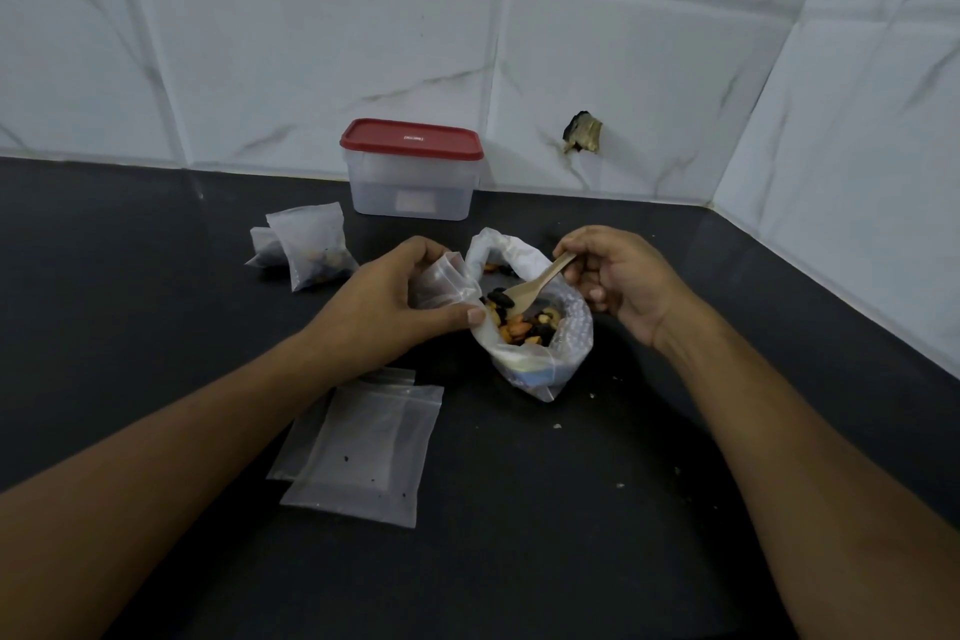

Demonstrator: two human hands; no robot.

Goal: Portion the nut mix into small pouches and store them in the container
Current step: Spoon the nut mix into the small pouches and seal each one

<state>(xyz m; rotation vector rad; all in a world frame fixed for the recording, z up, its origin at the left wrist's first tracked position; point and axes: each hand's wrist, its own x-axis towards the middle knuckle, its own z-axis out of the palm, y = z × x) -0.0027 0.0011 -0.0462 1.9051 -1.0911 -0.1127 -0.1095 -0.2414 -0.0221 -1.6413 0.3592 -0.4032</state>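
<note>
The left hand [400,296] grips a small pouch [441,278], with the fingers curled round it and the thumb at the rim of the bag. The right hand [618,281] pinches the handle of a wooden spoon [535,288]. The spoon bowl lies in the nut mix [519,322] and the handle rises toward 1 o'clock.

The nut mix sits in an open plastic bag [540,364] at the centre of the dark surface [675,483]. The held pouch touches the bag rim at 10 o'clock.

Positions taken from the bag:
- 11 o'clock: the container [413,192], with its red lid [410,139] on, close to the far edge of the surface where it meets the tiled wall [311,42].
- 9 to 10 o'clock: two filled pouches [311,250], touching each other and well apart from the container.
- 7 to 8 o'clock: flat empty pouches [369,447], overlapping and partly under the left forearm.
- 3 to 6 o'clock: open surface carrying scattered crumbs [592,396].
- 2 o'clock: the corner where the far and right-side edges of the surface meet.

A broken hole [583,133] shows in the wall at 12 o'clock.
</note>
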